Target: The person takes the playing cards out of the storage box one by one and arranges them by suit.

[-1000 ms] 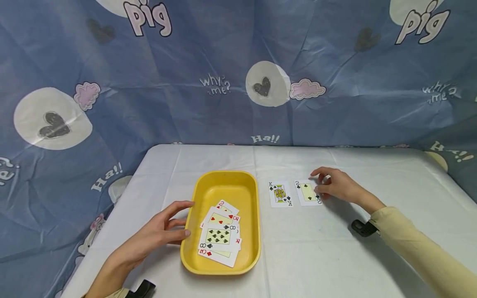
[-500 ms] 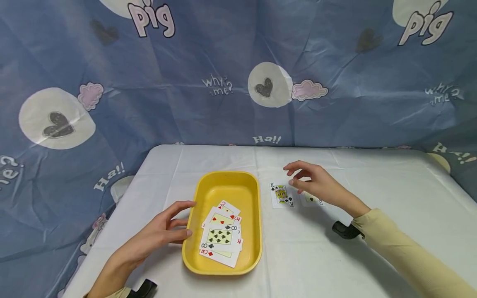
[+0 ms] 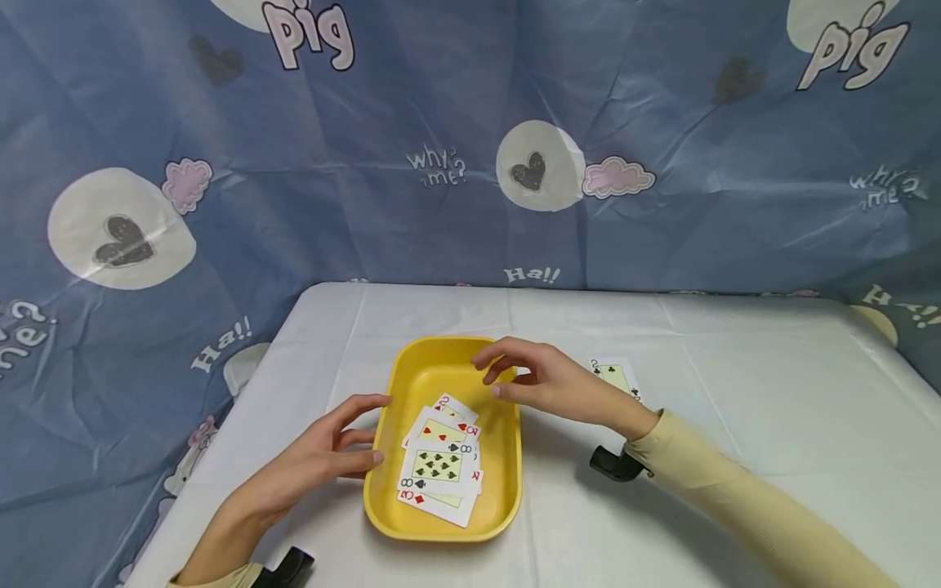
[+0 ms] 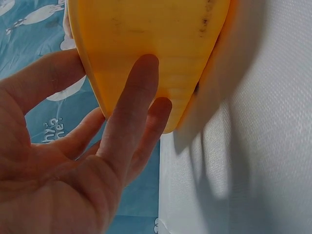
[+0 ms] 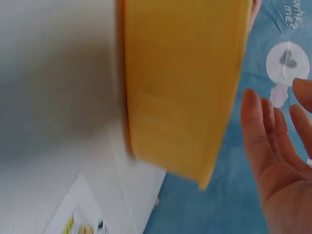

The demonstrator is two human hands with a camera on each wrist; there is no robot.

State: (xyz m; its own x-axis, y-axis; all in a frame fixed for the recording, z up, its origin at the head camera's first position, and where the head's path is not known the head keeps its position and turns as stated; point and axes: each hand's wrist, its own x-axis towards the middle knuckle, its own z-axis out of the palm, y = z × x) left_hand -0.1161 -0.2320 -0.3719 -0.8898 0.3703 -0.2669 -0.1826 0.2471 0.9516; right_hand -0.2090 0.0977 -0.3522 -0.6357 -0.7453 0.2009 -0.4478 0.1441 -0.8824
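A yellow plastic tray [image 3: 382, 510] stands on the white table with several overlapping playing cards [image 3: 437, 465] in it, the eight of spades showing on top. My left hand [image 3: 312, 457] touches the tray's left side. In the left wrist view, its fingers [image 4: 131, 95] lie along the outer wall, not curled round it. Above the tray's upper right rim hovers my right hand [image 3: 547, 384], fingers loosely bent and holding nothing. A two of clubs [image 3: 614, 374] lies on the table behind the right wrist, partly covered. The right wrist view shows part of a picture card [image 5: 80, 207].
A white cloth [image 3: 706, 351] covers the table. Behind it hangs a blue printed fabric [image 3: 412, 229]. Black wrist straps [image 3: 616, 464] sit at both cuffs.
My right hand has moved left from the two of clubs, across the king, to above the tray's rim. The king is hidden now in the head view. My left hand stays at the tray.
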